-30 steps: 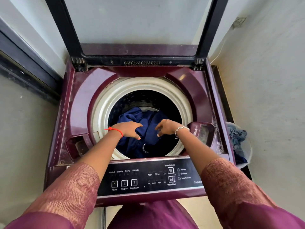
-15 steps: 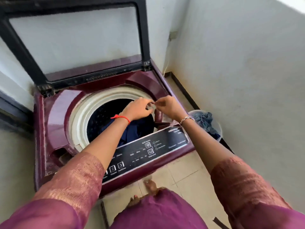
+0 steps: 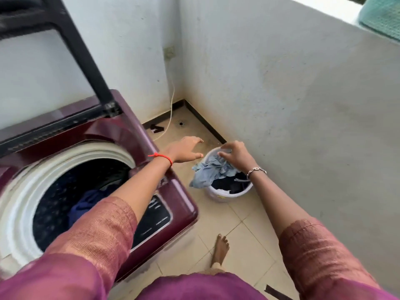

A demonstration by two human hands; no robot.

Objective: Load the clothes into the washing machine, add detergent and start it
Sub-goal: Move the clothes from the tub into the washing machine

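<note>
The maroon top-loading washing machine (image 3: 104,131) stands at the left with its lid (image 3: 86,61) raised. Dark blue clothes (image 3: 86,204) lie in its drum. On the floor to its right sits a white bucket (image 3: 218,197) holding a light blue cloth (image 3: 210,172) on top of dark clothes (image 3: 229,184). My right hand (image 3: 234,155) is over the bucket's far side, its curled fingers gripping the top of the light blue cloth. Fingers spread and holding nothing, my left hand (image 3: 186,149) hovers just left of the bucket.
White walls meet in a corner close behind the bucket. A pale cable (image 3: 171,109) runs down the corner to the tiled floor near a drain hole (image 3: 181,123). My bare foot (image 3: 220,249) stands by the machine's front corner. The control panel (image 3: 155,215) faces me.
My view has swung right from the drum to the bucket. Both hands left the drum opening and moved right; my right hand has now reached the light blue cloth.
</note>
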